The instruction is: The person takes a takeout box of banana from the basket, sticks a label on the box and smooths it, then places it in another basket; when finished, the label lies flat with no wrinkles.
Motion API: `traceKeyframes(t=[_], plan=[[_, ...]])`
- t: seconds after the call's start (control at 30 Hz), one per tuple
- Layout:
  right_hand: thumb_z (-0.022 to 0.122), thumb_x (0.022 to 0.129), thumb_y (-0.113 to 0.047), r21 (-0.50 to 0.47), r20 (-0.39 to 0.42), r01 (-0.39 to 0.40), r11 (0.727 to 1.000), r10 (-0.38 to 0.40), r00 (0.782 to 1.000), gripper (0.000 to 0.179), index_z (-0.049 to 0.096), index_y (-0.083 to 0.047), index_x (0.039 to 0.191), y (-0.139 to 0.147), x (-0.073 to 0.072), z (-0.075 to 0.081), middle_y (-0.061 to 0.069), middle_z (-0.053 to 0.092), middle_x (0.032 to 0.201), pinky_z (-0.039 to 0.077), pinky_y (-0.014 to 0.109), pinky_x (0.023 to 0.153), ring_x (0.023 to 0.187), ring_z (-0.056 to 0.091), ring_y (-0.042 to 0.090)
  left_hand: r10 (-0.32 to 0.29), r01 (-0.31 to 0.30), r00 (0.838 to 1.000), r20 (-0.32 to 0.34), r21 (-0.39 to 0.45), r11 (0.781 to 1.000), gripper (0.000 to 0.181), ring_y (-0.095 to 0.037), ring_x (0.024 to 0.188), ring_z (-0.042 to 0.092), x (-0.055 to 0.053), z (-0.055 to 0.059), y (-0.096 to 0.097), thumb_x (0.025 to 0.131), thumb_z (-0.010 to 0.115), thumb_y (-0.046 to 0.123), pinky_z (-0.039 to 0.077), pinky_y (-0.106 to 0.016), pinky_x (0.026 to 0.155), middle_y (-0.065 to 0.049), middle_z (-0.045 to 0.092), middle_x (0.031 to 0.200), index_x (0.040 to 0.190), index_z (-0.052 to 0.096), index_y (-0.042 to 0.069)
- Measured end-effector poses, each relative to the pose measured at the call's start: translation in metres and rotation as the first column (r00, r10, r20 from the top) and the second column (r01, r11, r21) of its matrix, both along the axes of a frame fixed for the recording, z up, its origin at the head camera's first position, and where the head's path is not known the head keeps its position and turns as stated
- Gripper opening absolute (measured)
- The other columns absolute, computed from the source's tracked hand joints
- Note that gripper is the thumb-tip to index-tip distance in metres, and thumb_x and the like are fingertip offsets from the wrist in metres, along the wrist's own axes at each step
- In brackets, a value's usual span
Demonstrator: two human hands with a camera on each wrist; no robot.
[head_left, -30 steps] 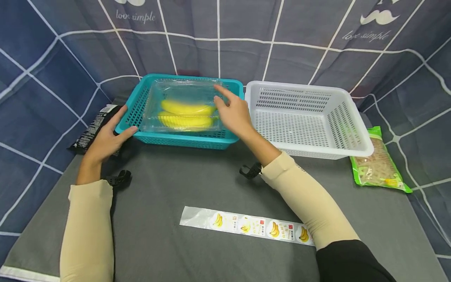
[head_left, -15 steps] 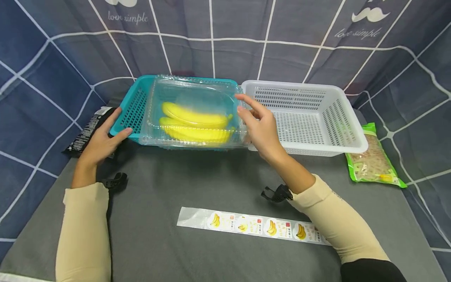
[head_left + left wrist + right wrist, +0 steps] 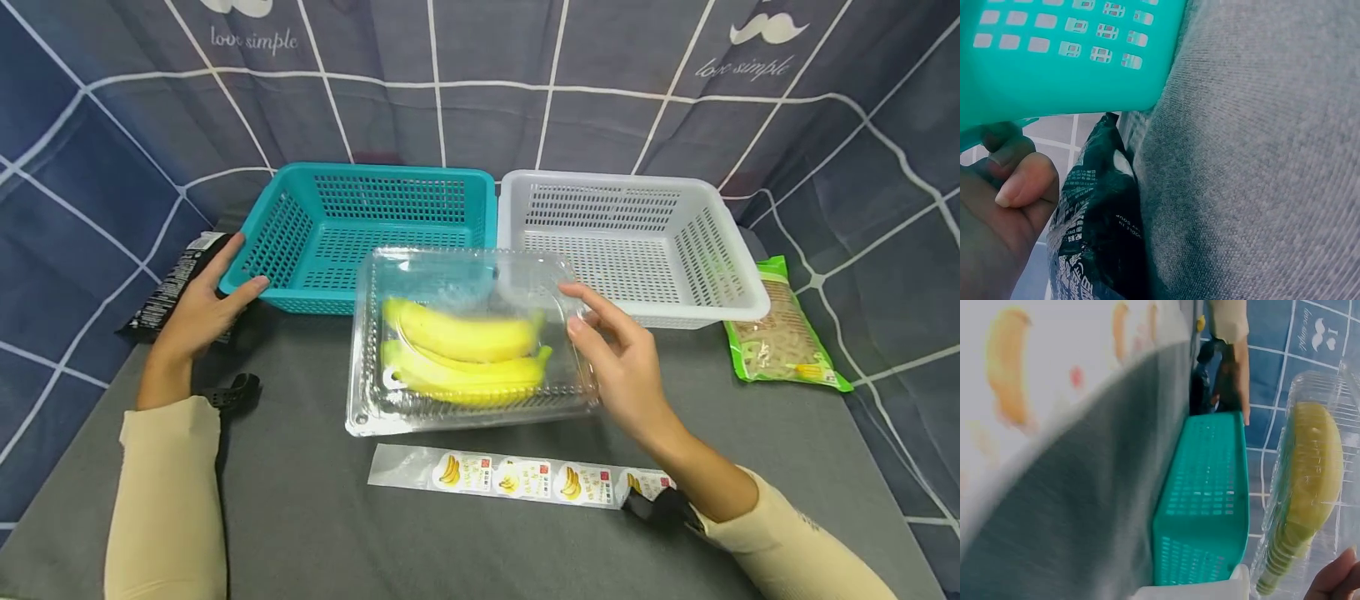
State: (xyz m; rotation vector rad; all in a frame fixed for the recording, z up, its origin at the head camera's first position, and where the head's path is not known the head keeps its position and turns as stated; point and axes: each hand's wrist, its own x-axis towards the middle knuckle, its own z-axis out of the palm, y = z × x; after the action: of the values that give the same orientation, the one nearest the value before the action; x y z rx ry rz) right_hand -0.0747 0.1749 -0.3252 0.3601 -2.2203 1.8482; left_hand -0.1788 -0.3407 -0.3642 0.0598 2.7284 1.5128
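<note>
My right hand (image 3: 622,362) pinches the right edge of a clear plastic clamshell box (image 3: 367,400) between thumb and fingers. The box is held above the table, in front of the baskets, with yellow bananas (image 3: 465,354) inside. In the right wrist view, the bananas (image 3: 1313,475) show through the box wall beside my fingertips. My left hand (image 3: 198,304) grips the left front corner of a teal basket (image 3: 315,302). From the left wrist, curled fingers (image 3: 1029,181) appear at the basket's rim, partly hidden under it. Inside the teal basket only its perforated floor shows.
A white basket (image 3: 742,300) stands against the teal one's right side. A green-edged food packet (image 3: 787,333) lies at the right; a black packet (image 3: 176,283) lies behind my left hand. A strip of banana stickers (image 3: 517,479) lies on the grey cloth (image 3: 315,533) in front.
My right hand has lifted the box of bananas out of the teal basket and brought it toward me and to the right. The left hand has stayed at the teal basket's corner.
</note>
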Motion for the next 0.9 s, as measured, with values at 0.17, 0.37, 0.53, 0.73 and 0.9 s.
traceKeyframes(t=[0.17,0.37,0.53,0.73,0.9], plan=[[0.058,0.102,-0.001,0.075,-0.026,0.024,0.997,-0.022,0.999,0.038,0.066,-0.013,0.138,0.019,0.033,-0.014,0.007,0.055,0.090,0.026,0.026,0.032,0.038,0.025,0.010,0.010,-0.010,1.000,-0.007,-0.017,1.000,0.075,-0.022,0.147,0.022,-0.001,-0.001,0.001,0.104,0.058,0.037,0.030,-0.010,0.096,0.002,0.005,0.171,0.161,0.009,0.048],[0.058,0.102,0.000,0.113,0.008,0.047,0.992,-0.048,0.999,0.040,0.062,-0.010,0.141,0.038,0.052,-0.036,0.007,0.050,0.096,0.027,0.024,0.030,0.034,0.025,0.010,0.010,-0.010,1.000,0.014,-0.002,1.000,0.076,-0.026,0.151,0.015,-0.001,-0.003,0.000,0.105,0.058,0.038,0.021,-0.038,0.118,0.003,0.002,0.171,0.160,0.007,0.049],[0.056,0.104,-0.002,0.116,0.025,0.060,0.991,-0.063,0.998,0.041,0.059,-0.011,0.144,0.051,0.052,-0.048,0.010,0.049,0.092,0.030,0.026,0.029,0.030,0.030,0.010,0.011,-0.011,1.000,0.014,0.002,1.000,0.076,-0.028,0.152,0.014,0.000,-0.003,0.000,0.105,0.057,0.037,0.017,-0.051,0.119,0.004,0.000,0.171,0.161,0.007,0.048],[0.053,0.106,-0.003,0.115,0.034,0.055,0.992,-0.060,0.998,0.041,0.056,-0.010,0.146,0.061,0.051,-0.056,0.011,0.048,0.093,0.030,0.026,0.029,0.028,0.030,0.011,0.001,-0.001,1.000,0.018,0.017,1.000,0.076,-0.032,0.155,0.002,-0.001,-0.002,0.002,0.106,0.056,0.035,0.010,-0.058,0.120,0.004,-0.005,0.171,0.162,0.006,0.044],[0.054,0.106,-0.004,0.112,0.065,0.100,0.989,-0.108,0.992,0.040,0.057,-0.010,0.146,0.069,0.051,-0.061,0.010,0.049,0.092,0.030,0.027,0.029,0.029,0.029,0.010,0.000,0.000,1.000,0.011,0.024,1.000,0.077,-0.031,0.155,-0.003,-0.001,-0.002,0.004,0.106,0.056,0.034,0.005,-0.062,0.119,0.003,-0.006,0.171,0.163,0.006,0.041]])
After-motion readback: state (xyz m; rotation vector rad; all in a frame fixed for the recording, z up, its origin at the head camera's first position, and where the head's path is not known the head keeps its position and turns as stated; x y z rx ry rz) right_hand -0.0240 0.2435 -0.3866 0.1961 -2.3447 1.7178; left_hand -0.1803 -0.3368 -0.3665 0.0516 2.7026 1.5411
